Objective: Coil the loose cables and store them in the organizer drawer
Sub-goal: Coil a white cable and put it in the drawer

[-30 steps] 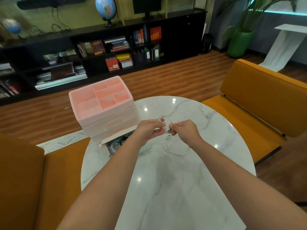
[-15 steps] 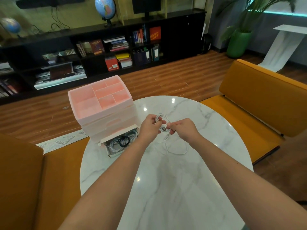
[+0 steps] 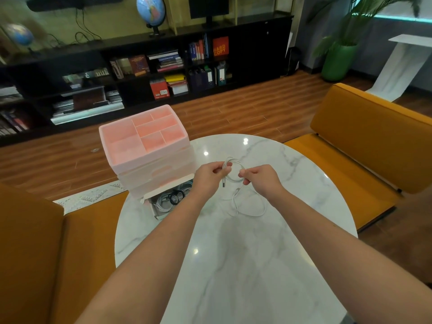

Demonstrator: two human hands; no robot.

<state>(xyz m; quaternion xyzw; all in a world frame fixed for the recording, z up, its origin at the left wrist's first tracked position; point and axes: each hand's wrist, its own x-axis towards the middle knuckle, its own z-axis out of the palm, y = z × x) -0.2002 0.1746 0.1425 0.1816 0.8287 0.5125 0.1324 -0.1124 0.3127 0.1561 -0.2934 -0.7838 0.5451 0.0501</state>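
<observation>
A thin white cable [image 3: 236,181] is held above the round marble table [image 3: 233,265]. My left hand [image 3: 210,175] pinches a small loop of it, with the plug end hanging just below the fingers. My right hand [image 3: 259,180] grips the other side of the loop. The loose remainder of the cable trails onto the table under my right hand. The pink organizer [image 3: 145,150] stands at the table's far left edge. Its bottom drawer [image 3: 168,197] is pulled out and holds coiled white and black cables.
Orange benches flank the table on the left [image 3: 35,253] and the right [image 3: 369,148]. A low black bookshelf [image 3: 140,73] with books and two globes runs along the far wall. A green potted plant [image 3: 339,59] stands at the back right on the wooden floor.
My hands have drawn slightly apart, opening the loop wider. The plug end now hangs free below my left hand.
</observation>
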